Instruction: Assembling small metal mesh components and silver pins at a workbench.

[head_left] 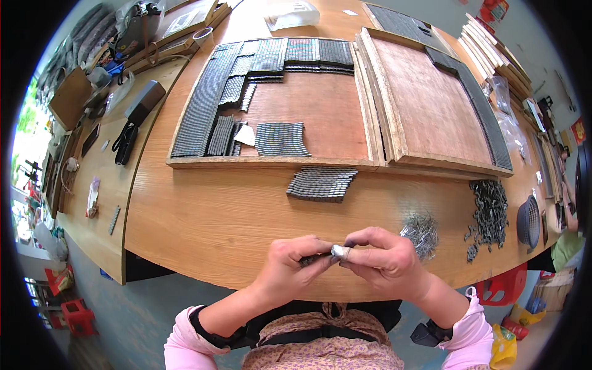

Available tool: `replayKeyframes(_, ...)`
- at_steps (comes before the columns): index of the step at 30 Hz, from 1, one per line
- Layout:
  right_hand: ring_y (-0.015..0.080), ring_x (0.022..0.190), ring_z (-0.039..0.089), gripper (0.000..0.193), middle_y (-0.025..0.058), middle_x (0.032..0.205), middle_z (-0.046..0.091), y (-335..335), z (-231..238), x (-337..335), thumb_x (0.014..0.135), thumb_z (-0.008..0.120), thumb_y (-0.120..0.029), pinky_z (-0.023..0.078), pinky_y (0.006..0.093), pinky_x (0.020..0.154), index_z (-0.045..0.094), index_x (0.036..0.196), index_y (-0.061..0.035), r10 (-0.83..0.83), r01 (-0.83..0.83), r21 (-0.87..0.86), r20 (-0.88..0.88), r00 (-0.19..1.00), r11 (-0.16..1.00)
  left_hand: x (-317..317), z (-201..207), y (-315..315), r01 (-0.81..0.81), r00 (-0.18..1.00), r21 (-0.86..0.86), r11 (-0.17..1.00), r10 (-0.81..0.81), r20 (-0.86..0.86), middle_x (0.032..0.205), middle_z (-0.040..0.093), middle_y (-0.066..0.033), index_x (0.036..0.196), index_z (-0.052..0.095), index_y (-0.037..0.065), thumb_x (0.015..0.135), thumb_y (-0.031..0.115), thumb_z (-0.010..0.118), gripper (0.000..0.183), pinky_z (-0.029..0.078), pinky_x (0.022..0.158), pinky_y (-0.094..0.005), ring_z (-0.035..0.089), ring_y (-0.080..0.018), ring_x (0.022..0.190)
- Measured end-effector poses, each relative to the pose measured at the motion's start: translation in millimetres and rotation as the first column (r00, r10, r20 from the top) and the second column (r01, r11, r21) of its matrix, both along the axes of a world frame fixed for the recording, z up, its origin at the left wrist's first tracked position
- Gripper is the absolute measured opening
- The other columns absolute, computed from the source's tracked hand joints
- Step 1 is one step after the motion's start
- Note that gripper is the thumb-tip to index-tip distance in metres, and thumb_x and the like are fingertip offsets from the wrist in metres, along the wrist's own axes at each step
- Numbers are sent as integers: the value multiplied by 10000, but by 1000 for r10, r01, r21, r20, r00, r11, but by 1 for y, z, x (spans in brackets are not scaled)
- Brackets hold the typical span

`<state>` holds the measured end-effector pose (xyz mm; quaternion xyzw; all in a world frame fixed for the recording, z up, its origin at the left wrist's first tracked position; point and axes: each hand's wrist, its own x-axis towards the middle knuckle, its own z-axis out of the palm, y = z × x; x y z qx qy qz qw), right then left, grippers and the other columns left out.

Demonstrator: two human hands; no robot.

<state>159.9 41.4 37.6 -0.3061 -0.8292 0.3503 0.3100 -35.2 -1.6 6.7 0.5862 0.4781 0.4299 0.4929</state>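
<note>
Both hands meet just over the table's near edge. My left hand is closed round a small dark linked piece, mostly hidden by the fingers. My right hand pinches at the same spot, fingertips touching the left's. A small whitish bit shows at the fingertips; whether it is held or wrapped on a finger I cannot tell. Beyond the hands lies a mat of dark metal links. Close to the right hand are a heap of thin silvery pins and a pile of loose dark links.
Two shallow wooden trays stand behind, holding dark link mats along their sides. A dark mesh basket sits at the right edge. On the left side table are a dark box and a black pouch. A red stool stands lower right.
</note>
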Motion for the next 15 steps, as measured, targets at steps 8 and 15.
replayKeyframes(8, 212, 720, 663, 171, 104, 882, 662, 1, -8, -9, 775, 713, -2, 533, 284, 604, 707, 943, -37, 18, -22, -71, -48, 999, 997, -19, 3, 9, 71, 995, -101, 992, -63, 79, 730, 645, -33, 948, 695, -9, 834, 4, 688, 115, 435, 552, -227, 549, -58, 640)
replayKeyframes(15, 194, 705, 665, 200, 99, 871, 683, 6, 0, -16, 737, 729, 11, 536, 270, 617, 715, 933, -24, -33, 26, -102, -67, 997, 994, -25, 9, 17, 63, 998, -52, 997, -62, 26, 771, 658, -32, 983, 688, -16, 856, 10, 668, 131, 459, 593, -209, 565, -57, 666)
